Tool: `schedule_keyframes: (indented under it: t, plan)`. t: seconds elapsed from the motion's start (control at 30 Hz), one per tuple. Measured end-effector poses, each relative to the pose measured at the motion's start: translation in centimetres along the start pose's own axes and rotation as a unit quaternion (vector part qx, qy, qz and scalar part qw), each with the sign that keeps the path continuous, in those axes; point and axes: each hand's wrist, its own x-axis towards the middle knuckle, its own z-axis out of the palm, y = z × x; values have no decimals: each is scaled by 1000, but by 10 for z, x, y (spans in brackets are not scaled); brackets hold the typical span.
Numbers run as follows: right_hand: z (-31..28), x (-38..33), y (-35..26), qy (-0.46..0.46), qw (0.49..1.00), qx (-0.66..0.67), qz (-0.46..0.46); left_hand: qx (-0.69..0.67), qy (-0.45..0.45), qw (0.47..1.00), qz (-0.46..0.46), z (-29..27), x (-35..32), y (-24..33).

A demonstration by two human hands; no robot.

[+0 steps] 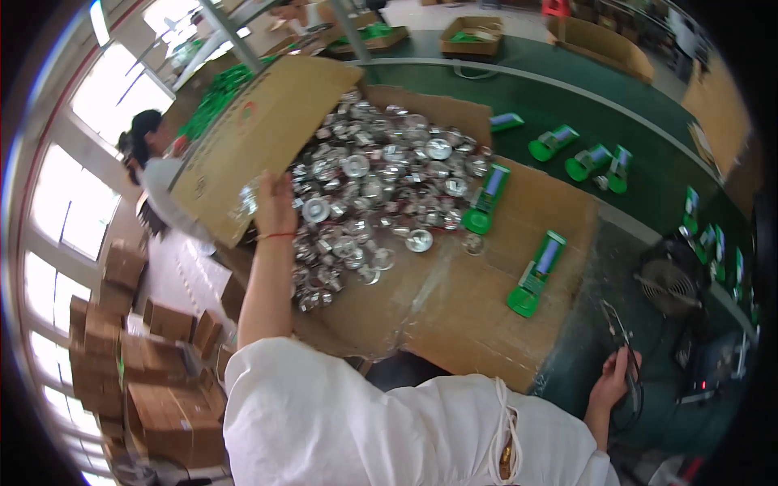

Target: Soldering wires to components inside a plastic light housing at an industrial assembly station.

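At the raised cardboard flap [267,113], my left hand [275,206] has its fingers stretched up against the lower inner edge. A shiny clear patch lies beside those fingers; I cannot tell if it is tape or a loose piece. Right of the hand spreads a heap of round, shiny silver-and-clear parts [373,186] in an opened carton. My right hand [614,379] grips a slim hand tool [616,324] with a metal tip and a dark cable, low on the right. Two green parts with round ends, a near one [536,275] and a farther one [488,198], lie on the cardboard.
Several more green parts [553,142] lie on the green belt [510,77] curving behind. A round fan [668,279] and a dark box [717,364] with a red light stand at right. Stacked cartons [178,421] fill the left floor; a person [158,174] is beyond the flap.
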Motion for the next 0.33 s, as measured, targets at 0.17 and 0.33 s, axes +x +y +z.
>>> schedule_keyframes:
  t: [0.17,0.33]
  plan:
    - [1,13,-44,43,992,-104,-51,38,32,999,-7,-75,58,44]
    - [-67,21,-76,175,937,-242,-180,83,-6,996,-28,13,19,29]
